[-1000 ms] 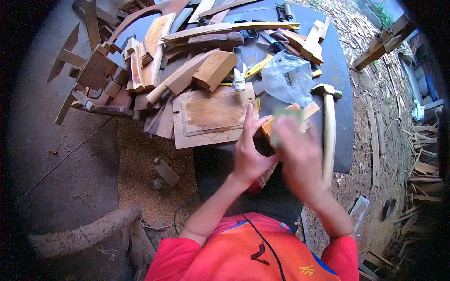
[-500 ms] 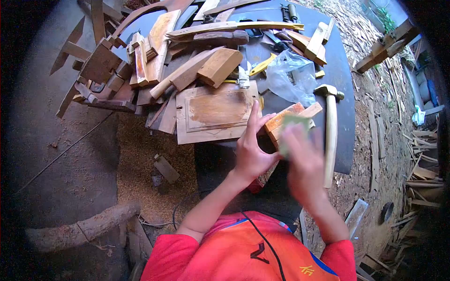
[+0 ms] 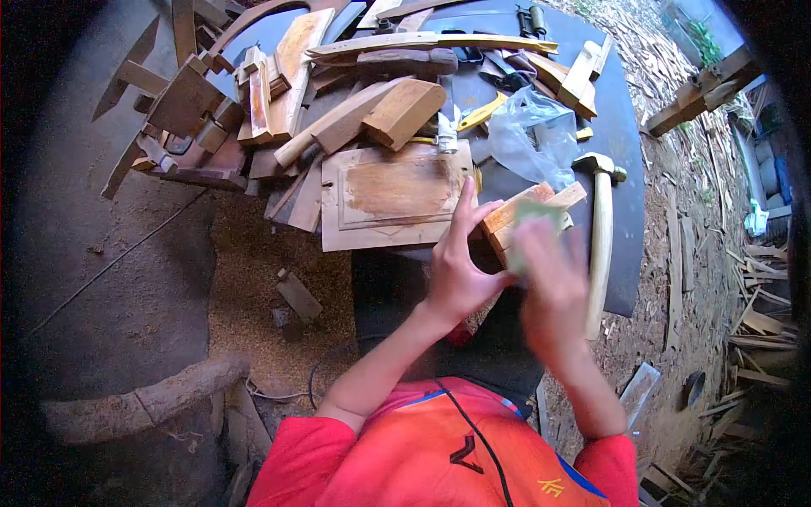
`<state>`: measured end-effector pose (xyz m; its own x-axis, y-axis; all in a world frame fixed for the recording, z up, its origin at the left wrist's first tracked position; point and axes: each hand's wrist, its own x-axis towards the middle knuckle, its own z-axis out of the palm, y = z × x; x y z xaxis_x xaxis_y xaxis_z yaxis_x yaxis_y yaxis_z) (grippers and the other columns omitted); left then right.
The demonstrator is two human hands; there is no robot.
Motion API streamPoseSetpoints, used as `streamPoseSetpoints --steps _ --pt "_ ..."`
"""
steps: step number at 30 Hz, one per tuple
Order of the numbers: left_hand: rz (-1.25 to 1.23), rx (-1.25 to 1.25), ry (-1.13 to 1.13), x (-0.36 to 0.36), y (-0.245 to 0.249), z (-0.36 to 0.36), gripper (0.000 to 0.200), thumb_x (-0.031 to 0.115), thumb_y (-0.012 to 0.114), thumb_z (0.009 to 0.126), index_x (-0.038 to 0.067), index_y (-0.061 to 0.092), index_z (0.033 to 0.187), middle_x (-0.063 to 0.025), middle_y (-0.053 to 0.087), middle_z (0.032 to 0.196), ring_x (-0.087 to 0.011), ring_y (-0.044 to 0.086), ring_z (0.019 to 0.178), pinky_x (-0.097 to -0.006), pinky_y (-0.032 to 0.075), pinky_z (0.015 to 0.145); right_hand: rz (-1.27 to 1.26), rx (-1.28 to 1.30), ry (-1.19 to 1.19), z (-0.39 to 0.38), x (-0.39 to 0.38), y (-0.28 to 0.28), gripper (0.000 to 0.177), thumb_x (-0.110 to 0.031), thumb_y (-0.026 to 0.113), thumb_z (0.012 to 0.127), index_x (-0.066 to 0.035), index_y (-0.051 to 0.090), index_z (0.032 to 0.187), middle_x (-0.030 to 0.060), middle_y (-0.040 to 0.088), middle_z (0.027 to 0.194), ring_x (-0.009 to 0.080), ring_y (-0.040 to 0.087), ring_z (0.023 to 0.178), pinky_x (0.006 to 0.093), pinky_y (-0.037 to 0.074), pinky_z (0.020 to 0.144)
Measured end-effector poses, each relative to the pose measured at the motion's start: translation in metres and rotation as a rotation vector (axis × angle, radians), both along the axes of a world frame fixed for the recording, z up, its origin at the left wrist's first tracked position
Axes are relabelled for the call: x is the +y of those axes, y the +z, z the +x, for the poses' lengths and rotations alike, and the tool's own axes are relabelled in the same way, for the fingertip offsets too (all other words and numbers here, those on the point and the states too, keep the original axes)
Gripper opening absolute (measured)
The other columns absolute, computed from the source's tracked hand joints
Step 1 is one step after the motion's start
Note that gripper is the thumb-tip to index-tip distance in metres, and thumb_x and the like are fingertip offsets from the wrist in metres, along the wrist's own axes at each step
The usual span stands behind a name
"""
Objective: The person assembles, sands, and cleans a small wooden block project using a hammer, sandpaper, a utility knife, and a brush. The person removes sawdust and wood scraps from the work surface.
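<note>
My left hand (image 3: 463, 262) is wrapped round the near left side of a small wooden block (image 3: 507, 215), thumb and fingers against its edges, index finger pointing up. Blurred by motion, my right hand (image 3: 553, 275) presses a greenish sheet (image 3: 534, 221) on the block's right part. Beside them on the left lies a framed wooden panel (image 3: 397, 193) with a worn brown centre. A hammer (image 3: 601, 245) with a pale handle rests to the right of my right hand.
Wooden pieces (image 3: 405, 114) and a yellow-handled tool (image 3: 482, 111) lie piled on the dark table (image 3: 623, 127). A clear plastic bag (image 3: 532, 135) sits behind the block. A log (image 3: 144, 410) is at lower left.
The view has shifted slightly, so the table's things appear a little further right. My right hand and the sheet stay over the block, still blurred; my left hand keeps its hold.
</note>
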<state>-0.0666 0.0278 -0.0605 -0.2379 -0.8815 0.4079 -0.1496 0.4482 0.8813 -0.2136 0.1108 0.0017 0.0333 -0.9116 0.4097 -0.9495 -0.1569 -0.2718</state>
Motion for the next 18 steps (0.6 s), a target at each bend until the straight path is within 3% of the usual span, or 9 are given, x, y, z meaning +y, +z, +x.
streamPoseSetpoints --steps 2,3,6,7,8,10,13,17,18 --pt "0.012 -0.015 0.022 0.002 -0.006 0.0 0.121 0.024 0.103 0.076 0.0 0.034 0.172 -0.0167 0.073 0.149 -0.0321 0.074 0.132 -0.0454 0.056 0.116 0.067 -0.025 0.164 0.016 0.011 0.008 0.053 0.007 0.064 0.091 -0.005 0.072 0.142 0.0192 0.074 0.146 0.037 0.067 0.143 0.0667 0.035 0.13" --pt "0.002 -0.027 0.039 0.002 -0.003 -0.001 0.121 0.024 0.104 0.074 -0.001 0.035 0.171 -0.0172 0.072 0.149 -0.0325 0.074 0.131 -0.0451 0.056 0.116 0.072 -0.114 0.149 -0.002 0.005 0.007 0.051 0.012 0.059 0.097 -0.009 0.075 0.141 0.0157 0.077 0.141 0.0338 0.068 0.143 0.0641 0.035 0.131" --pt "-0.038 -0.007 -0.001 0.002 0.006 0.001 0.118 0.024 0.101 0.08 -0.002 0.032 0.172 -0.0192 0.073 0.147 -0.0343 0.075 0.13 -0.0463 0.057 0.114 -0.051 -0.118 -0.112 -0.034 -0.027 -0.003 0.054 0.014 0.057 0.095 -0.007 0.075 0.142 0.0159 0.077 0.141 0.0366 0.069 0.141 0.0613 0.036 0.131" --pt "-0.057 0.003 -0.009 0.0 0.001 -0.001 0.131 0.023 0.102 0.077 0.002 0.021 0.178 -0.0222 0.076 0.139 -0.0396 0.076 0.124 -0.0478 0.059 0.109 -0.011 0.008 -0.101 -0.007 -0.021 0.016 0.056 0.015 0.058 0.093 -0.005 0.074 0.142 0.0166 0.077 0.141 0.0379 0.069 0.141 0.0589 0.036 0.131" --pt "-0.05 0.008 0.0 -0.002 -0.005 -0.001 0.133 0.023 0.103 0.075 0.002 0.021 0.178 -0.0218 0.075 0.139 -0.0395 0.075 0.126 -0.0475 0.059 0.11 -0.009 -0.104 0.082 0.004 -0.012 -0.001 0.057 0.016 0.058 0.091 -0.003 0.073 0.143 0.0176 0.077 0.141 0.0382 0.068 0.141 0.0577 0.034 0.133" --pt "-0.02 0.01 -0.007 -0.002 -0.005 0.001 0.138 0.023 0.105 0.071 0.003 0.02 0.178 -0.0211 0.075 0.141 -0.0391 0.074 0.128 -0.047 0.058 0.112 0.063 -0.047 0.21 0.014 -0.005 0.012 0.056 0.014 0.059 0.091 -0.003 0.073 0.142 0.0175 0.076 0.142 0.0389 0.069 0.14 0.0555 0.037 0.131" --pt "-0.027 0.01 -0.014 0.003 0.0 0.0 0.137 0.022 0.104 0.074 0.003 0.017 0.179 -0.0224 0.075 0.14 -0.0402 0.075 0.126 -0.0485 0.057 0.112 -0.017 -0.053 -0.117 -0.034 -0.037 0.005 0.051 0.009 0.062 0.095 -0.007 0.075 0.141 0.0166 0.077 0.143 0.0356 0.069 0.141 0.0576 0.042 0.128" --pt "0.004 -0.01 -0.028 0.0 -0.014 0.002 0.142 0.022 0.105 0.071 0.003 0.014 0.179 -0.0228 0.075 0.14 -0.0396 0.074 0.128 -0.0472 0.057 0.114 0.105 -0.003 0.194 0.025 0.003 0.018 0.048 0.01 0.061 0.097 -0.004 0.074 0.141 0.0212 0.075 0.144 0.0377 0.068 0.141 0.0537 0.046 0.125" --pt "-0.014 -0.001 -0.014 -0.002 -0.012 0.002 0.138 0.024 0.104 0.074 0.002 0.017 0.178 -0.021 0.076 0.14 -0.0378 0.075 0.127 -0.0466 0.058 0.112 0.074 -0.02 0.13 0.012 -0.005 0.015 0.046 0.006 0.061 0.097 -0.004 0.074 0.14 0.0202 0.075 0.145 0.0371 0.069 0.141 0.0563 0.044 0.126"
